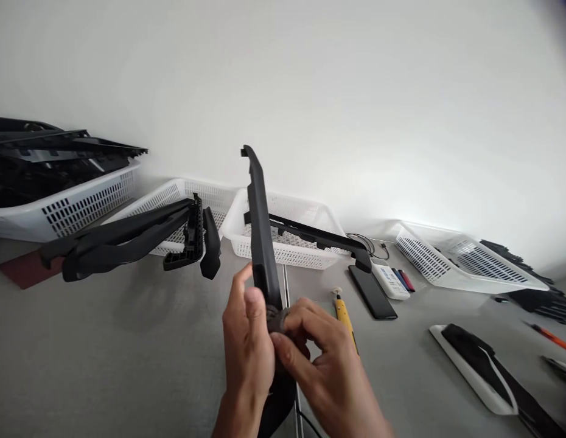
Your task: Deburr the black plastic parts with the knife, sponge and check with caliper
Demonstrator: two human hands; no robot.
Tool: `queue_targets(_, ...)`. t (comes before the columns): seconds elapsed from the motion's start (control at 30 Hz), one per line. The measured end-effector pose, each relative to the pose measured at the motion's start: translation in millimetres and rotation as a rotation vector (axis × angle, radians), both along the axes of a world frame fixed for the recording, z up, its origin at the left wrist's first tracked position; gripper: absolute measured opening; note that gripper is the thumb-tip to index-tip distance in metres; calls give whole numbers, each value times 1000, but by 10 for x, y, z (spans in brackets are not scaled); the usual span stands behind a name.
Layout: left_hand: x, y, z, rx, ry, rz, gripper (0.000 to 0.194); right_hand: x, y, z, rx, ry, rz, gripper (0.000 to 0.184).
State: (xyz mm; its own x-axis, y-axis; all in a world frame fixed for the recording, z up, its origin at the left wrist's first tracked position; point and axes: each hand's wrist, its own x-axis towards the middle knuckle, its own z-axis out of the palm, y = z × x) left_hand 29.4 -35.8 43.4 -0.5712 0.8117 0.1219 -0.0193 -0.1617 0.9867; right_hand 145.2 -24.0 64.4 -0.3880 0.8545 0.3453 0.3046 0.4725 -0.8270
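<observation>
I hold a long, curved black plastic trim piece (261,225) upright over the grey table, its top end pointing away from me. My left hand (246,344) is wrapped round its lower part, thumb on the front face. My right hand (317,359) pinches a small dark grey pad (274,318) against the piece just below the left thumb. The piece's bottom end disappears between my wrists.
Several white slotted baskets line the wall: one far left (73,204) heaped with black parts, one (173,198) with long black pieces hanging out, one in the middle (287,246), one right (461,264). A yellow utility knife (344,316), a black phone (372,292) and a black-and-white part (481,368) lie nearby.
</observation>
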Motion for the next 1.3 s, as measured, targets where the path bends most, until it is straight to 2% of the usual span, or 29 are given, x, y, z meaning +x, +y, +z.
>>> queue_targets(0.07,8,-8,75,-30,-62,22,54,198,85,19,-225,-92,63,35)
queue_targets(0.13,-1,-13,153,-61,-155,46,52,396,225,-8,-324,-192,0,42)
queue_targets(0.23,-81,-20,226,-62,-220,71,56,605,419,-154,-308,-215,-180,39)
queue_targets(0.27,-122,-21,233,-53,-219,64,58,645,463,-214,-274,-178,-303,38)
queue_targets(0.33,-205,-18,228,-40,-206,36,61,691,511,-323,-209,-131,-513,49)
queue_targets(0.37,-240,-14,220,-43,-194,26,62,703,518,-366,-181,-135,-569,56)
queue_targets(0.43,-285,-4,204,-45,-169,16,62,712,505,-432,-163,-211,-525,59)
queue_targets(0.57,-283,14,188,47,-195,-16,56,650,415,-539,-133,-419,-234,34)
queue_targets(0.67,-257,17,174,39,-267,-36,57,518,340,-632,-35,-573,-137,32)
queue_targets(0.73,-257,16,164,48,-292,-63,59,419,304,-683,19,-656,-149,34)
queue_targets(0.83,-301,2,165,107,-273,-93,64,306,267,-725,41,-694,-174,24)
queue_targets(0.97,-434,-48,196,149,-220,-16,62,280,237,-720,-3,-695,-178,15)
queue_targets(1.07,-548,-86,202,204,-232,60,63,351,242,-664,-109,-694,-191,15)
queue_targets(1.2,-623,-96,175,170,-271,107,59,495,293,-541,-316,-709,-196,14)
queue_targets(1.3,-604,-67,128,114,-290,125,53,598,346,-502,-335,-643,-240,11)
